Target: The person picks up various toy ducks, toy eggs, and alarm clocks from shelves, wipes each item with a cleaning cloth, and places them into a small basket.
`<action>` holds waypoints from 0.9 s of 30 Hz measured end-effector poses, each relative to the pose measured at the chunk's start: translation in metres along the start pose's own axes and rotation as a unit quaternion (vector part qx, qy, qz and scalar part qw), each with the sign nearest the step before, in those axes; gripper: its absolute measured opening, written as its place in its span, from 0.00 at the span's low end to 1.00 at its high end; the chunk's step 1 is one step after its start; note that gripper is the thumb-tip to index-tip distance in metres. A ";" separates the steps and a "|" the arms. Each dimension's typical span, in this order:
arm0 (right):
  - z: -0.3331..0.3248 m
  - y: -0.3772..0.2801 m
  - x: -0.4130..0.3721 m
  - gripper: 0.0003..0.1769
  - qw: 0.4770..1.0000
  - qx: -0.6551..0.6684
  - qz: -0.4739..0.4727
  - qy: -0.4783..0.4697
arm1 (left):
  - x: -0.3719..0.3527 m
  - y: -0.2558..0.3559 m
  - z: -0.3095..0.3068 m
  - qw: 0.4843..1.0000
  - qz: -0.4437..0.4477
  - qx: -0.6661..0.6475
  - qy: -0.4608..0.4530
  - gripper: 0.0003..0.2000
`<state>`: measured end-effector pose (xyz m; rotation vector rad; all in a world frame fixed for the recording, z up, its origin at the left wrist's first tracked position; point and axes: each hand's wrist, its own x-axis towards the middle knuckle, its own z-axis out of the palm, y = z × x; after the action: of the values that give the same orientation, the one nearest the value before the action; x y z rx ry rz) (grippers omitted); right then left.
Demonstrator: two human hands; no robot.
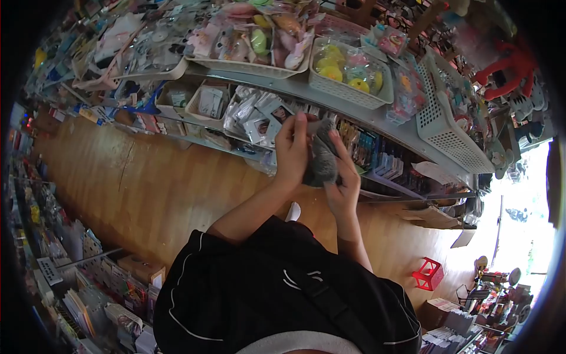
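Two hands on one grey fuzzy thing [323,158] here: left hand [290,150] and right hand [345,177] both have fingers wrapped round it, up in front of the shelf [295,91]. So it's in hand, not yet set in any white basket [445,127].

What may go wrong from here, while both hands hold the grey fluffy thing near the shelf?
1. The grey fluffy soft item is held only by the left hand and right hand above the wooden plank floor; it may slip and fall there.
2. The hands work close to the clear small packets on the grey metal shelf; they might knock some down.
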<state>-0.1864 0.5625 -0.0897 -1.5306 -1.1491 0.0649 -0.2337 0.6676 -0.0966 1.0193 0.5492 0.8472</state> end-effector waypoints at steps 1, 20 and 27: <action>0.000 -0.007 -0.004 0.18 0.999 0.019 0.024 0.021 | -0.004 0.002 -0.002 1.000 -0.014 0.001 -0.003 0.17; 0.036 0.000 -0.039 0.13 0.960 0.042 0.229 0.155 | -0.034 -0.027 -0.029 0.998 0.055 -0.027 -0.018 0.09; 0.022 0.002 -0.032 0.22 0.746 0.589 0.259 0.171 | -0.015 -0.022 -0.022 0.964 -0.050 -0.199 -0.167 0.12</action>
<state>-0.2150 0.5569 -0.1152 -0.5817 -0.1701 0.7193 -0.2506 0.6608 -0.1260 0.7340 0.1301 0.6425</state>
